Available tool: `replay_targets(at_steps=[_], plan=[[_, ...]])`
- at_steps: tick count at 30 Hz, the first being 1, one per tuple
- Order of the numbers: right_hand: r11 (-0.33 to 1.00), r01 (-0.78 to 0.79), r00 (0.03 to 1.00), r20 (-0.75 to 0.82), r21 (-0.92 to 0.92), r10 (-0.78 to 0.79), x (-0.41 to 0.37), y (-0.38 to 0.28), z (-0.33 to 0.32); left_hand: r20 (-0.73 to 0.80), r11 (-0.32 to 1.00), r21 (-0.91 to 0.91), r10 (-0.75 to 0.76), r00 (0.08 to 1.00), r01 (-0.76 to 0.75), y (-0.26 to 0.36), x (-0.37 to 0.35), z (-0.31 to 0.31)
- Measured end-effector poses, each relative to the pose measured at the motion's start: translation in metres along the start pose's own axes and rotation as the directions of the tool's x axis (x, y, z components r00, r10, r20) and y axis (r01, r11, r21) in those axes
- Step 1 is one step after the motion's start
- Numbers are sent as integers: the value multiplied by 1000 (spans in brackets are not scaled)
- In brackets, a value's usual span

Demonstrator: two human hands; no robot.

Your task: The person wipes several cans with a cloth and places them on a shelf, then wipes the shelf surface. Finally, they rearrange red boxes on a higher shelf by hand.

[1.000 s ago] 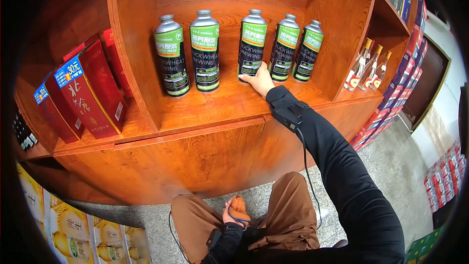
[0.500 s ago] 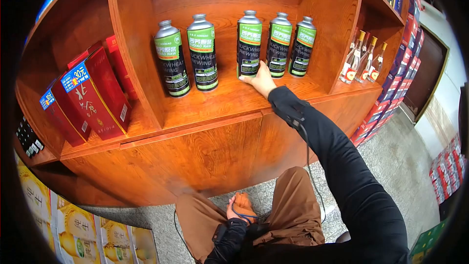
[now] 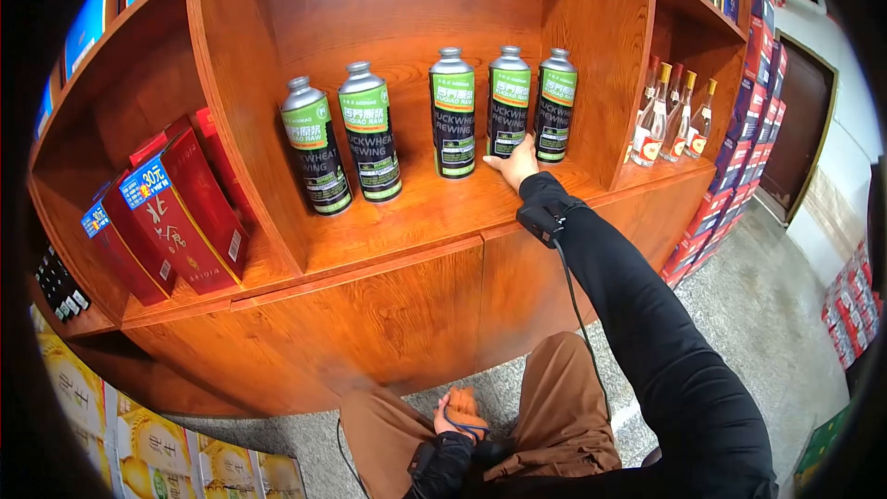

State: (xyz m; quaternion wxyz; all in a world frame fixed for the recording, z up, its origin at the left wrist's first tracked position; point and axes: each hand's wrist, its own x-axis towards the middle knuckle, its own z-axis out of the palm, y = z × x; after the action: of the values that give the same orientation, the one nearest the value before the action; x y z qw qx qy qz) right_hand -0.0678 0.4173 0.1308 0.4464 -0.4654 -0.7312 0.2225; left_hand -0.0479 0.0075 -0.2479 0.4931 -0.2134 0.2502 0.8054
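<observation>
Green-labelled fourth can (image 3: 508,97) stands on the shelf (image 3: 407,212), right hand (image 3: 517,164) in closed grip round its base

Looks like liquor shop. Wooden display shelf (image 3: 407,212) with row of identical green-label cans (image 3: 454,113), red gift boxes (image 3: 176,212) with 30元 price tag (image 3: 146,184), clear bottles (image 3: 651,115), boxed stock stacked along floor (image 3: 855,314).

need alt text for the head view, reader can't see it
A person's right hand touches the base of the fourth bottle from the left in a row of five green-labelled bottles on a wooden shelf. Their left hand rests on their lap, red boxes stand in the compartment to the left, clear glass bottles to the right.
</observation>
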Motion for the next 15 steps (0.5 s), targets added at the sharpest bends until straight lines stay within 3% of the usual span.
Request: replay_targets(at_steps=[2,12,15], plan=[[1000,1,1000,16,30,-2,3,3,-3,-36,996,29,-79,996,81,5,-5,3],[997,79,996,-50,18,-78,0,10,2,-17,995,-23,-99,995,99,2,35,-42],[998,61,988,-142,-4,-61,-1,12,7,0,999,-42,-5,1000,5,-3,39,-44]])
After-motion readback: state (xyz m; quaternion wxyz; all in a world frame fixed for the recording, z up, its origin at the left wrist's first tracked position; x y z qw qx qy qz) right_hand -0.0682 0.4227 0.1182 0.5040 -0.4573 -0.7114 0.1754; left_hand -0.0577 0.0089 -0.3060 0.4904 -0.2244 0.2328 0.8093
